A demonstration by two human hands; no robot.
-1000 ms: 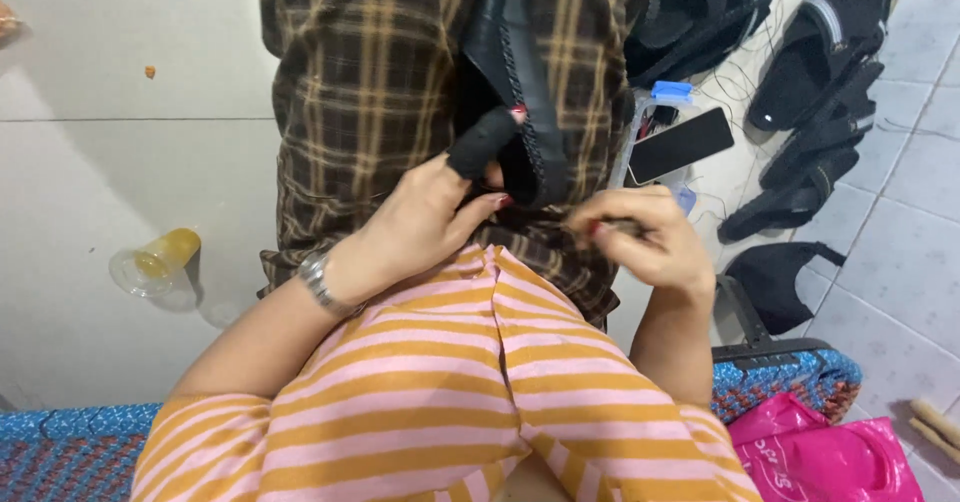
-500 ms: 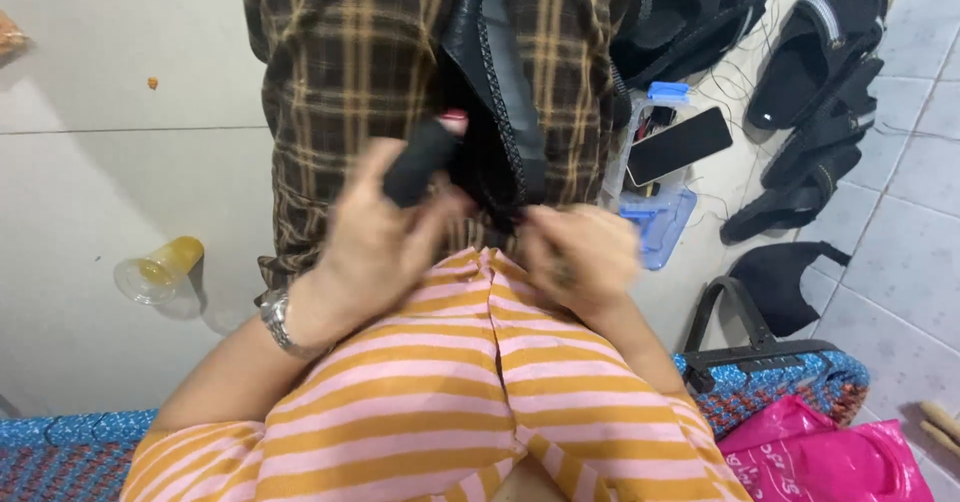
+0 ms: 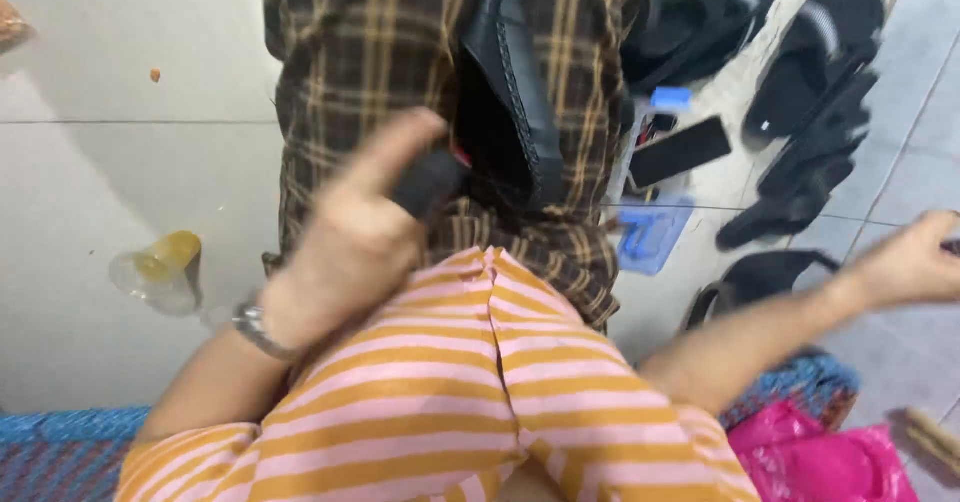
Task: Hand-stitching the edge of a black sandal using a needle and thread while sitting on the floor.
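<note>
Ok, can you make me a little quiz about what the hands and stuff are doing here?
1. True or false: the left hand holds a small black cylinder-shaped object.
2. Which wrist wears the silver metal watch?
3. The right hand is: A) on the brown checked cloth, B) stretched out to the side, above the pale floor tiles.

Key: 1 true; 2 left; 3 B.

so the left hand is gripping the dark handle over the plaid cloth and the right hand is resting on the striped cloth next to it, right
Not quite. The left hand does grip the dark handle over the plaid cloth, but the right hand is not resting on the striped cloth. The head view shows it stretched out to the side, above the tiled floor near the black sandals.
</note>
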